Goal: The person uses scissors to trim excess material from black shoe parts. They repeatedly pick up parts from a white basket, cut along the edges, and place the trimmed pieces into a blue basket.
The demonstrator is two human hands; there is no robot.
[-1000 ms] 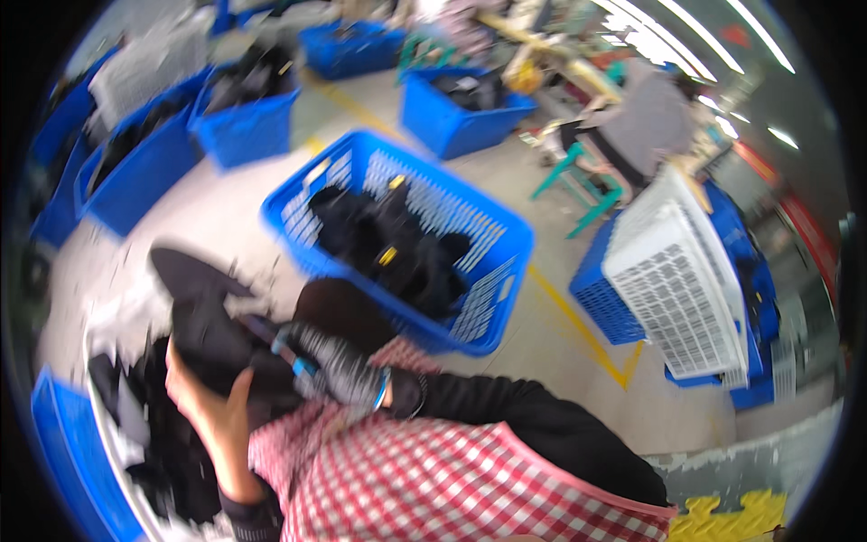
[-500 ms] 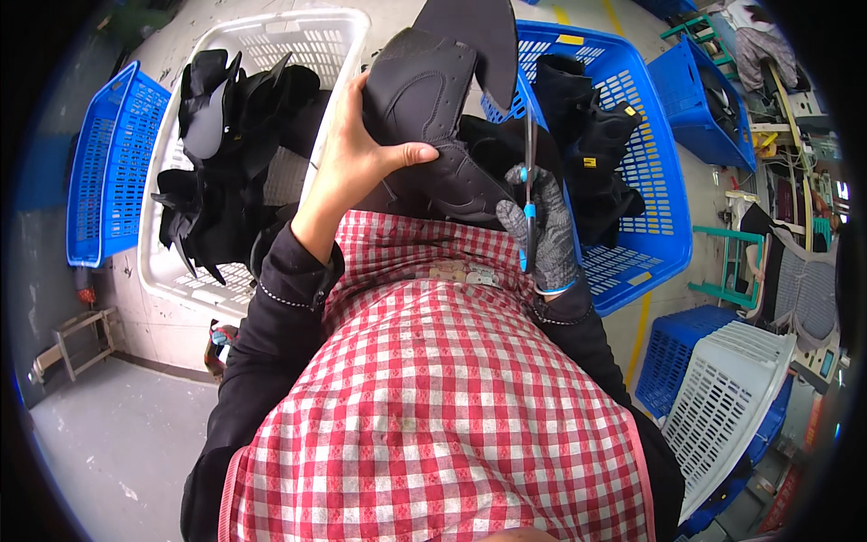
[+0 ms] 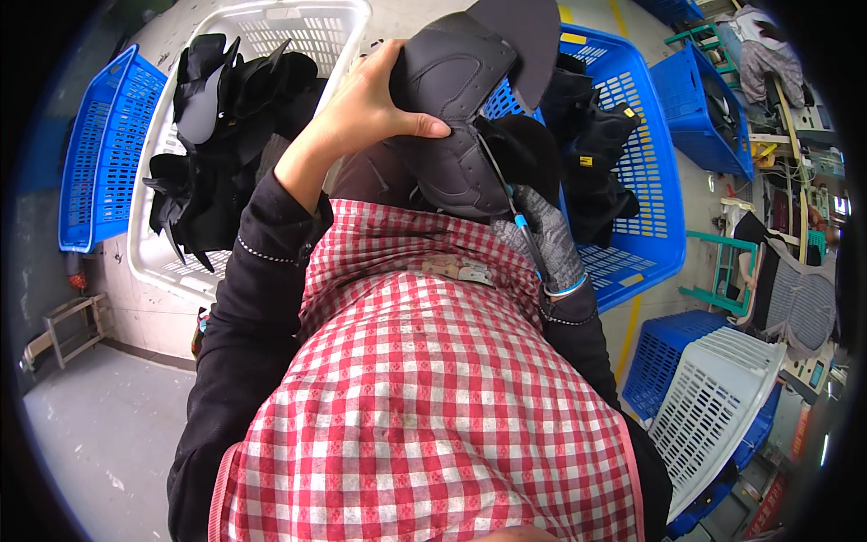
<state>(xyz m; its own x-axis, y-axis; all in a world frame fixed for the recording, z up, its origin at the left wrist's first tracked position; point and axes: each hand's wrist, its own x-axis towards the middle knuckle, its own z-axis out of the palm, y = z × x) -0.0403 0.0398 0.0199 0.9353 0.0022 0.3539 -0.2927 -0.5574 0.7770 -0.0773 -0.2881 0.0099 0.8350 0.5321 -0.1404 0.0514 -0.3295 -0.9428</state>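
Observation:
A black stitched shoe upper [image 3: 456, 77] with a wide dark flap is raised in front of my apron. My bare left hand [image 3: 366, 104] grips its left side, thumb pressed across the face and the other fingers behind. In my right hand [image 3: 551, 237], which wears a grey knit glove, is a slim pair of thread snips [image 3: 521, 222] with blue parts. The snips' blades point up and lie along the upper's right edge, near the notch. The glove hides part of the handles, and the tips are hard to make out against the black material.
On the left stands a white basket [image 3: 142, 212] with several black shoe uppers [image 3: 200, 113]. A blue basket [image 3: 670, 167] at the right holds more black pieces [image 3: 587, 185]. Stacked crates [image 3: 718, 388] stand lower right, and another blue crate [image 3: 81, 163] lies far left.
The upper and my left hand have shifted a little up and right. The snips, upright and apart-bladed before, now tilt left with their blades against the upper's edge.

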